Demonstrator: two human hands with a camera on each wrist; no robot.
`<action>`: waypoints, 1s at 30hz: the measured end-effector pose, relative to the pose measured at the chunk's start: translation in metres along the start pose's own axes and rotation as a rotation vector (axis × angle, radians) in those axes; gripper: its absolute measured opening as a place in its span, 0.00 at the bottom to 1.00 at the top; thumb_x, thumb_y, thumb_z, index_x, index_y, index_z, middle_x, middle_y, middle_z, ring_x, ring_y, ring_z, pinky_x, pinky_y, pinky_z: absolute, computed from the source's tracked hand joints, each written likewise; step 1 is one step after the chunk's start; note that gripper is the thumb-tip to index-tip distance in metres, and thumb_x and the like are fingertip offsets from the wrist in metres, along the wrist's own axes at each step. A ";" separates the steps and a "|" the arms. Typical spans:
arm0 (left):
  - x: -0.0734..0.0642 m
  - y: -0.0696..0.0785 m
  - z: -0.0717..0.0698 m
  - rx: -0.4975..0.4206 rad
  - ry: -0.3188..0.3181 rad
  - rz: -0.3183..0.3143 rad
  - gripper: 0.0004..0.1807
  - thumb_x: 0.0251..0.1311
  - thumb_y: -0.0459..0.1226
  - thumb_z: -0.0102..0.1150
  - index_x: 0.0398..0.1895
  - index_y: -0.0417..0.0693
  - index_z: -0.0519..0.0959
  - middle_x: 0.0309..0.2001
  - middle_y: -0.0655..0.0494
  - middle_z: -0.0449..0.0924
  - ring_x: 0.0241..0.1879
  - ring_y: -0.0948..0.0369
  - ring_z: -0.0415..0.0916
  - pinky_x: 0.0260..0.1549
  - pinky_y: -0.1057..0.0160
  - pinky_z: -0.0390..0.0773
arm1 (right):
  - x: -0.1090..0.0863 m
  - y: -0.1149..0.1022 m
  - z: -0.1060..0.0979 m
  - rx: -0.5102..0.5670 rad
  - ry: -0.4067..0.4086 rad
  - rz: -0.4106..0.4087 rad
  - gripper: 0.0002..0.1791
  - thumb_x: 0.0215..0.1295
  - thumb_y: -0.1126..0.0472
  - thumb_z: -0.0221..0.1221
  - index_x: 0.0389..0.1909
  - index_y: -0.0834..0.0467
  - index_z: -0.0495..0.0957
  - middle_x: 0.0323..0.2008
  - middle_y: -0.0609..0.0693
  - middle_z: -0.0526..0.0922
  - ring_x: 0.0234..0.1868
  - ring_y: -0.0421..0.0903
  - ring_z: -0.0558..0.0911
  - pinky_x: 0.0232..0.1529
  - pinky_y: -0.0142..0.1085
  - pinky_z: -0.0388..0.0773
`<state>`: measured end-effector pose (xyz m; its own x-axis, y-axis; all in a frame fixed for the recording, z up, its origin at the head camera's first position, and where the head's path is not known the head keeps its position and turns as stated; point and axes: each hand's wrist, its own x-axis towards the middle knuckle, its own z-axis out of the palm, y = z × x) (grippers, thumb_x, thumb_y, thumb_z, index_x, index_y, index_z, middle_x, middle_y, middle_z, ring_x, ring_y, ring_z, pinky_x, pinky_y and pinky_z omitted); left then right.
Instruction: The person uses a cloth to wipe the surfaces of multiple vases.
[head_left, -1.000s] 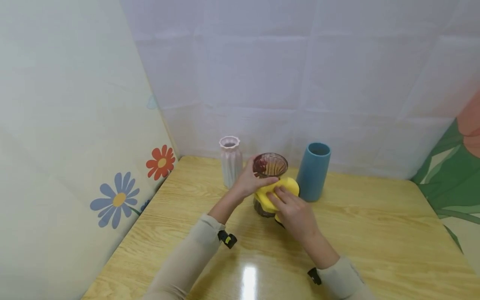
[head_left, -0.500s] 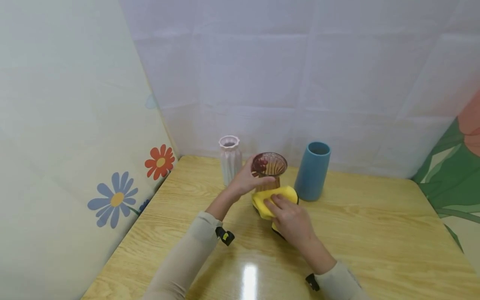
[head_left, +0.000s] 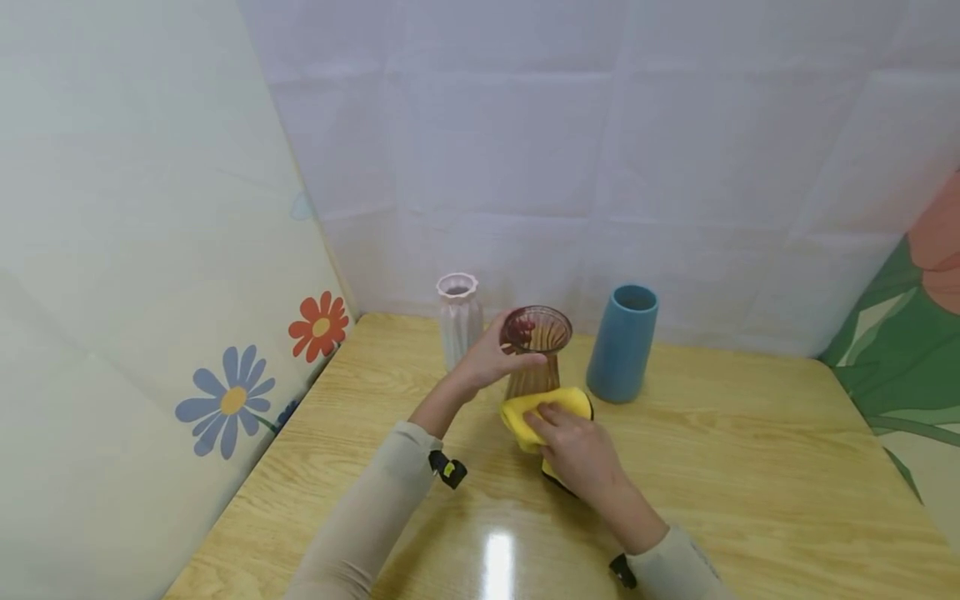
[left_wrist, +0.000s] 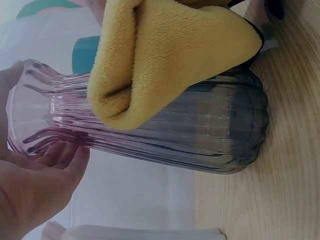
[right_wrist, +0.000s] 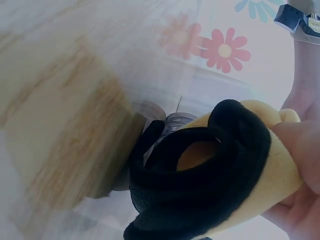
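On your tabletop (head_left: 750, 450), the left vase (head_left: 459, 325) and right vase (head_left: 622, 350) stand farther off, the middle vase (head_left: 534, 377) nearer, between them. Your left grip (head_left: 486, 362) is at its upper left; your right grip (head_left: 581, 454) has the cloth (left_wrist: 165, 55) before its lower part.

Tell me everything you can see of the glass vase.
The glass vase is see-through and ribbed, purplish at its flared mouth, greyer toward the base. It looks roughly upright, between a pink vase and a blue vase; whether it touches the table is unclear. The left hand grips it near the mouth; the right hand holds a yellow cloth against it.
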<state>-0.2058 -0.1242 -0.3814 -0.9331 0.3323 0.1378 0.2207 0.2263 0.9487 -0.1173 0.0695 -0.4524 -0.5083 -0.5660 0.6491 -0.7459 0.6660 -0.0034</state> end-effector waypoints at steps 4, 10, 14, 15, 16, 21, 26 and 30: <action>0.000 0.000 -0.001 0.002 -0.005 -0.006 0.48 0.56 0.42 0.75 0.77 0.52 0.57 0.70 0.52 0.68 0.70 0.52 0.66 0.70 0.48 0.65 | -0.002 -0.001 0.001 0.008 -0.042 0.022 0.26 0.45 0.66 0.77 0.50 0.55 0.87 0.47 0.58 0.88 0.46 0.55 0.88 0.36 0.46 0.87; -0.001 0.002 -0.002 -0.003 -0.010 -0.008 0.50 0.55 0.42 0.76 0.77 0.52 0.56 0.71 0.50 0.67 0.71 0.50 0.65 0.71 0.47 0.64 | -0.004 -0.003 0.003 -0.012 -0.100 0.035 0.25 0.47 0.63 0.77 0.50 0.53 0.87 0.48 0.57 0.88 0.47 0.54 0.88 0.37 0.45 0.87; -0.001 0.002 -0.002 -0.004 -0.011 -0.001 0.48 0.56 0.42 0.75 0.77 0.53 0.57 0.70 0.51 0.67 0.71 0.51 0.65 0.71 0.46 0.63 | -0.005 -0.004 0.003 -0.003 -0.116 0.053 0.26 0.47 0.62 0.77 0.51 0.52 0.87 0.49 0.56 0.88 0.48 0.54 0.88 0.37 0.46 0.87; -0.002 0.002 -0.002 -0.005 -0.010 0.003 0.48 0.56 0.41 0.75 0.77 0.53 0.58 0.70 0.51 0.68 0.70 0.51 0.65 0.71 0.46 0.64 | -0.005 -0.004 0.002 0.006 -0.113 0.058 0.26 0.46 0.63 0.77 0.51 0.52 0.87 0.49 0.56 0.88 0.47 0.54 0.88 0.37 0.46 0.87; -0.001 0.002 -0.001 -0.006 -0.009 0.006 0.48 0.56 0.41 0.75 0.77 0.53 0.58 0.70 0.51 0.68 0.70 0.51 0.65 0.71 0.46 0.64 | -0.006 -0.004 0.002 0.014 -0.110 0.063 0.26 0.46 0.63 0.77 0.51 0.52 0.87 0.49 0.56 0.88 0.47 0.54 0.88 0.36 0.46 0.87; -0.001 0.002 0.001 -0.020 0.003 0.006 0.47 0.56 0.40 0.75 0.76 0.52 0.58 0.70 0.51 0.68 0.70 0.51 0.66 0.71 0.47 0.64 | -0.009 -0.002 -0.001 0.056 -0.068 0.074 0.26 0.46 0.64 0.77 0.51 0.53 0.87 0.48 0.55 0.88 0.45 0.52 0.88 0.37 0.45 0.87; 0.000 0.002 0.002 -0.034 0.032 -0.007 0.51 0.56 0.40 0.75 0.79 0.51 0.54 0.71 0.49 0.66 0.71 0.49 0.64 0.71 0.47 0.64 | -0.013 0.001 -0.006 0.032 -0.009 0.045 0.27 0.44 0.64 0.78 0.51 0.54 0.87 0.50 0.56 0.87 0.44 0.53 0.88 0.36 0.44 0.86; 0.002 0.001 0.002 -0.020 0.063 -0.017 0.53 0.56 0.41 0.74 0.80 0.50 0.51 0.72 0.48 0.65 0.72 0.48 0.63 0.71 0.47 0.64 | -0.015 0.005 -0.012 0.012 0.039 0.008 0.30 0.41 0.65 0.80 0.51 0.56 0.86 0.51 0.57 0.87 0.46 0.55 0.87 0.38 0.44 0.87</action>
<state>-0.2068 -0.1212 -0.3806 -0.9527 0.2705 0.1385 0.1995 0.2130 0.9565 -0.1080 0.0867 -0.4529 -0.4971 -0.5410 0.6784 -0.7471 0.6644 -0.0176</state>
